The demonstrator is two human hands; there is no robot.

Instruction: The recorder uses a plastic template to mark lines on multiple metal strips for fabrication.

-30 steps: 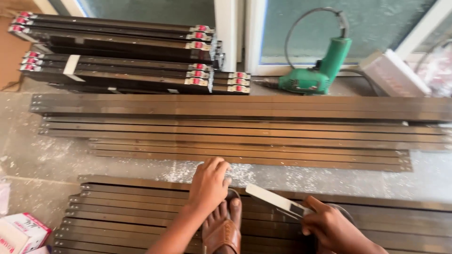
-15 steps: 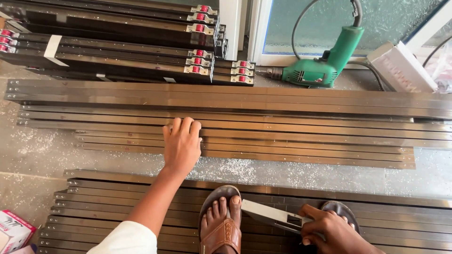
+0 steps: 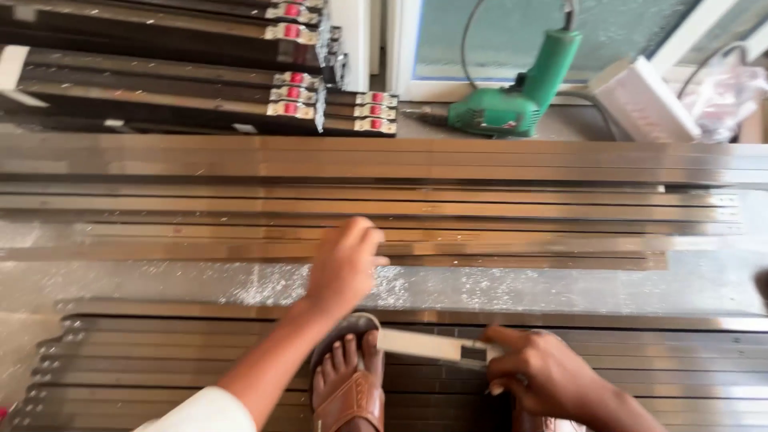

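Metal strips (image 3: 240, 352) are lying stacked on the near floor under a sandalled foot (image 3: 350, 384), while the right hand (image 3: 544, 372) is gripping a flat measuring tool (image 3: 432, 346) and the left hand (image 3: 344, 264), fingers loosely bent, is resting on the farther strips (image 3: 496, 240), apparently picking one.

Whole view motion-blurred. Left hand (image 3: 346, 260) covers part of the near metal strips (image 3: 512, 240); fingertip contact unclear. Right hand (image 3: 544, 372) hides one end of the flat pale bar (image 3: 424, 344). Sandalled foot (image 3: 350, 384) cut off by bottom edge. Green drill (image 3: 520, 96) top cropped.
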